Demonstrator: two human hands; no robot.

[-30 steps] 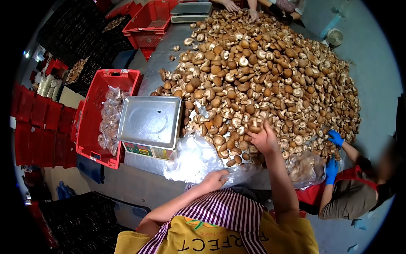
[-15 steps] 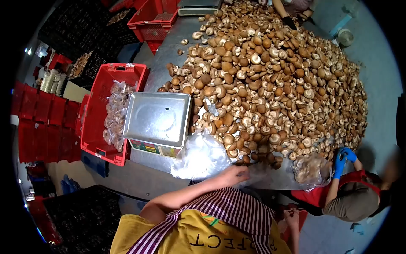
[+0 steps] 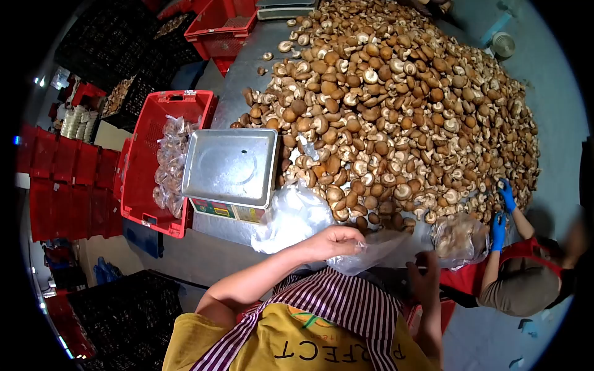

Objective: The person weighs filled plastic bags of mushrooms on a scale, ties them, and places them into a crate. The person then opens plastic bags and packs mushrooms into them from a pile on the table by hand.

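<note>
My left hand [image 3: 337, 242] is closed on the edge of a clear plastic bag [image 3: 371, 252], which hangs over the table's front edge. My right hand [image 3: 424, 272] is just right of that bag, its fingers apart and holding nothing. A large heap of brown mushrooms [image 3: 396, 117] covers the table beyond both hands. Left of the heap, a bunch of clear plastic bags [image 3: 294, 216] lies against a scale with a metal plate [image 3: 230, 167]. A filled bag of mushrooms [image 3: 459, 240] rests to the right of my right hand.
A red crate [image 3: 137, 179] with bagged mushrooms stands left of the scale. Stacked red crates [image 3: 68, 213] and black crates [image 3: 124, 315] are farther left. A co-worker in blue gloves [image 3: 507, 195] is at the right. Another scale [image 3: 286, 11] sits at the back.
My right hand left the mushrooms, dropped low beside my body, then rose toward the bag. My left hand keeps hold of the bag, now spread wider. The co-worker's blue gloves have moved apart again.
</note>
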